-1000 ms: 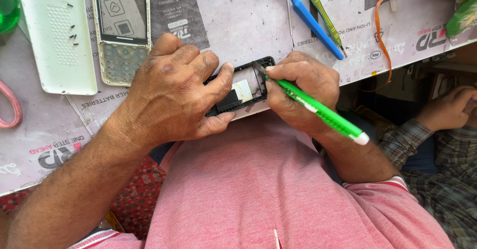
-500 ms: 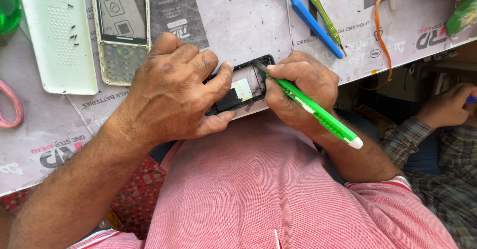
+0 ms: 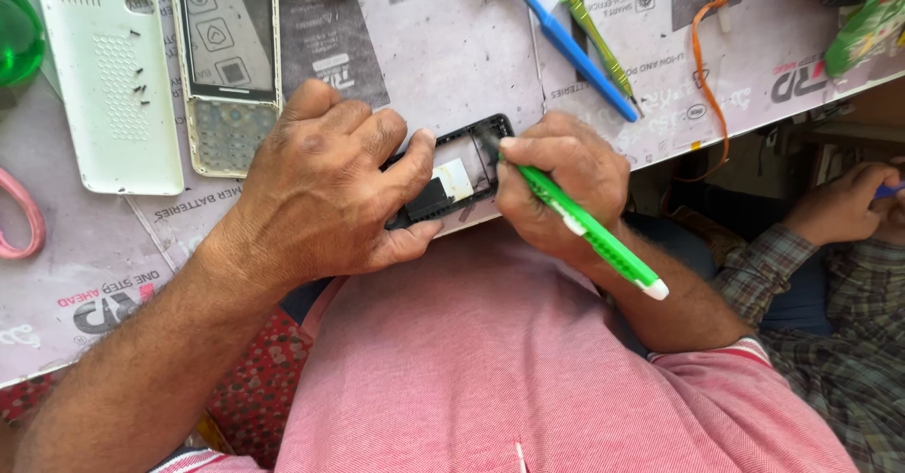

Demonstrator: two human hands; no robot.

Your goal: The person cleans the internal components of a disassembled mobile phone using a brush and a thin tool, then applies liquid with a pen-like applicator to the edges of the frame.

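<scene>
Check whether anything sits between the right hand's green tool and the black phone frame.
Nothing visible does. The right hand has the green tool angled with its tip at the phone frame, which the left hand covers and grips from the other side, at the table edge.

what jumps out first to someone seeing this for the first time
Two hands meet at the table's near edge: the left hand grips a black opened phone body, while the right hand pokes a green-handled tool into it. Up left lie a white back cover carrying tiny screws and a keypad phone front. A blue brush rests at top centre.
</scene>
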